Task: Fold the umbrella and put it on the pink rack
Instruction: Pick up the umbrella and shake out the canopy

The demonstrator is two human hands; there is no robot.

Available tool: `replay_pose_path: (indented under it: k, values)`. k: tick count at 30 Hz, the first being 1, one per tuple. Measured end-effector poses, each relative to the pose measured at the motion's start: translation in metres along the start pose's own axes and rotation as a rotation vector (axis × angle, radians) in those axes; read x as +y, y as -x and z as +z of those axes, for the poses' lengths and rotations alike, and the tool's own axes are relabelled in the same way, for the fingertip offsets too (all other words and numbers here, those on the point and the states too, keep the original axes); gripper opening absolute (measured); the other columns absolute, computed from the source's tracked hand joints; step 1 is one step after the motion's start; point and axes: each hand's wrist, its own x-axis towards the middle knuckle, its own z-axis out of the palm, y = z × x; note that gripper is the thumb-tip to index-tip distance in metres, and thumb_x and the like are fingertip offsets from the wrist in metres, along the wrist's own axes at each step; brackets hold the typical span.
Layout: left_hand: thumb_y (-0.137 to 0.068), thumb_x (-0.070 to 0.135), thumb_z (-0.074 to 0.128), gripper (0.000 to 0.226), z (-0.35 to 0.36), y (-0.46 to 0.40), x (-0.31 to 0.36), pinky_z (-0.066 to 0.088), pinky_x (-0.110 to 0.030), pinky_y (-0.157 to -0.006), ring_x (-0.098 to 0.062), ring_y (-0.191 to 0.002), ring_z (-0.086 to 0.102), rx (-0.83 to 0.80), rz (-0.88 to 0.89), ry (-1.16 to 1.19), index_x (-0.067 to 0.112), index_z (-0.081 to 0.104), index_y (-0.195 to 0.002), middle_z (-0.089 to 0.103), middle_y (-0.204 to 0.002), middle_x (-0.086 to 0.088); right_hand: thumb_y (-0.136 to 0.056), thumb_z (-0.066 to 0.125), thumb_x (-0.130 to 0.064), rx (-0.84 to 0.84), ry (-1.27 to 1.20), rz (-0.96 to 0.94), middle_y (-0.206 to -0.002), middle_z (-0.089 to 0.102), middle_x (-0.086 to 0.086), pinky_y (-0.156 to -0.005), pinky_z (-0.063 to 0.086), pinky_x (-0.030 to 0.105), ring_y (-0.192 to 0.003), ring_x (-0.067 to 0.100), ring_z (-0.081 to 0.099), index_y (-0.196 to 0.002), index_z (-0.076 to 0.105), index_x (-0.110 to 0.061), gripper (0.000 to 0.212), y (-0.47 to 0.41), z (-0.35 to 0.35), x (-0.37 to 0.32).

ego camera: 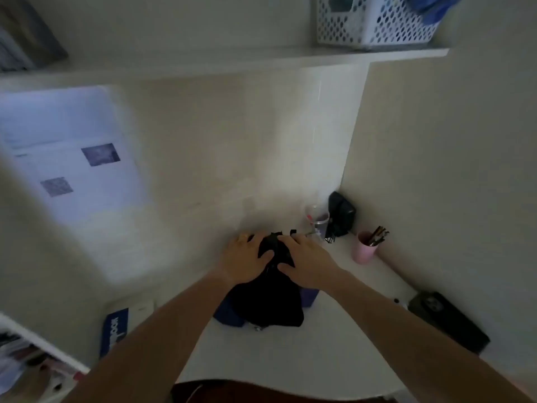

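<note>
A black umbrella [270, 306], collapsed into a loose bundle of fabric, rests on the white desk [305, 353] in front of me. My left hand [245, 261] grips its upper part from the left, and my right hand [306, 261] grips it from the right, fingers wrapped over the black fabric. A few rib tips stick out above my fingers. Something dark blue [229, 314] shows under the fabric on both sides. No pink rack is in view.
A pink cup [363, 251] with pens stands right of my hands, near a clear cup [318, 219] and a black pouch [341, 215] in the corner. A dark phone [449, 321] lies at right. A white basket [374, 21] sits on the shelf above; a lit monitor [69, 167] is at left.
</note>
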Motion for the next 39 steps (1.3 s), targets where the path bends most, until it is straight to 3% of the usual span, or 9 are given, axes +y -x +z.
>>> replay_pose_path:
  k: [5, 8, 11, 17, 20, 24, 28, 33, 39]
  values:
    - [-0.102, 0.049, 0.047, 0.057, 0.046, -0.054, -0.007, 0.046, -0.046, -0.105, -0.031, -0.133, 0.049, 0.117, -0.055, 0.116, 0.016, 0.04, -0.149, 0.05, -0.144, -0.014, -0.09, 0.058, -0.027, 0.078, -0.035, -0.033, -0.144, 0.046, 0.013, -0.094, 0.051, 0.05, -0.12, 0.041, 0.055, -0.148, 0.037, -0.017, 0.063, -0.064, 0.046, 0.021]
    - [-0.103, 0.044, 0.048, 0.052, 0.077, -0.073, -0.015, 0.05, -0.04, -0.098, -0.027, -0.124, 0.057, 0.224, -0.014, 0.212, 0.016, 0.042, -0.147, 0.057, -0.136, -0.009, -0.088, 0.057, -0.017, 0.165, -0.063, -0.087, -0.146, 0.047, 0.011, -0.09, 0.053, 0.048, -0.118, 0.038, 0.057, -0.148, 0.038, -0.017, 0.063, -0.086, 0.076, 0.034]
    - [-0.102, 0.047, 0.048, 0.042, 0.109, -0.078, -0.027, 0.055, -0.038, -0.094, -0.016, -0.109, 0.065, 0.327, 0.047, 0.319, 0.023, 0.052, -0.136, 0.067, -0.123, 0.001, -0.088, 0.055, -0.013, 0.262, -0.141, -0.145, -0.129, 0.059, 0.008, -0.081, 0.054, 0.043, -0.107, 0.031, 0.062, -0.141, 0.045, -0.017, 0.054, -0.094, 0.107, 0.048]
    - [-0.093, 0.043, 0.065, 0.034, 0.149, -0.04, -0.023, 0.056, -0.026, -0.087, 0.0, -0.095, 0.065, 0.545, 0.198, 0.44, 0.026, 0.064, -0.124, 0.07, -0.109, 0.014, -0.087, 0.063, -0.016, 0.514, -0.202, -0.207, -0.125, 0.061, 0.003, -0.082, 0.055, 0.037, -0.103, 0.023, 0.063, -0.139, 0.05, -0.02, 0.054, -0.046, 0.15, 0.059]
    - [-0.088, 0.041, 0.074, 0.031, 0.162, -0.009, -0.015, 0.055, -0.02, -0.084, 0.002, -0.093, 0.067, 0.534, 0.273, 0.479, 0.03, 0.068, -0.116, 0.071, -0.102, 0.019, -0.087, 0.063, -0.022, 0.512, -0.182, -0.177, -0.121, 0.056, 0.002, -0.079, 0.054, 0.036, -0.096, 0.022, 0.062, -0.137, 0.05, -0.022, 0.052, -0.009, 0.16, 0.06]
    - [-0.082, 0.045, 0.079, 0.036, 0.202, 0.039, -0.005, 0.052, -0.011, -0.082, 0.004, -0.093, 0.066, 0.52, 0.362, 0.452, 0.031, 0.069, -0.113, 0.07, -0.101, 0.019, -0.08, 0.063, -0.018, 0.496, -0.035, -0.123, -0.111, 0.052, 0.004, -0.073, 0.052, 0.042, -0.087, 0.027, 0.059, -0.118, 0.053, -0.017, 0.039, 0.05, 0.188, 0.062]
    - [-0.082, 0.04, 0.079, 0.04, 0.249, 0.087, -0.003, 0.054, -0.016, -0.086, 0.001, -0.1, 0.065, 0.47, 0.376, 0.43, 0.028, 0.067, -0.117, 0.069, -0.11, 0.015, -0.081, 0.063, -0.013, 0.467, 0.004, -0.041, -0.113, 0.051, 0.01, -0.072, 0.05, 0.041, -0.088, 0.031, 0.06, -0.116, 0.05, -0.01, 0.038, 0.109, 0.232, 0.048]
    - [-0.094, 0.03, 0.068, 0.034, 0.285, 0.15, -0.012, 0.054, -0.034, -0.1, -0.009, -0.114, 0.063, 0.248, 0.326, 0.39, 0.022, 0.062, -0.126, 0.066, -0.125, 0.005, -0.09, 0.058, -0.012, 0.367, 0.165, 0.093, -0.122, 0.052, 0.013, -0.065, 0.037, 0.034, -0.096, 0.033, 0.061, -0.119, 0.046, -0.007, 0.032, 0.157, 0.278, 0.025]
    - [-0.092, 0.032, 0.065, 0.032, 0.314, 0.187, -0.042, 0.047, -0.04, -0.104, -0.028, -0.127, 0.053, 0.499, 0.256, -0.004, 0.021, 0.064, -0.122, 0.055, -0.139, -0.008, -0.093, 0.058, -0.025, 0.334, 0.114, 0.313, -0.129, 0.05, 0.013, -0.081, 0.049, 0.037, -0.112, 0.033, 0.058, -0.126, 0.046, -0.01, 0.038, 0.185, 0.305, 0.023]
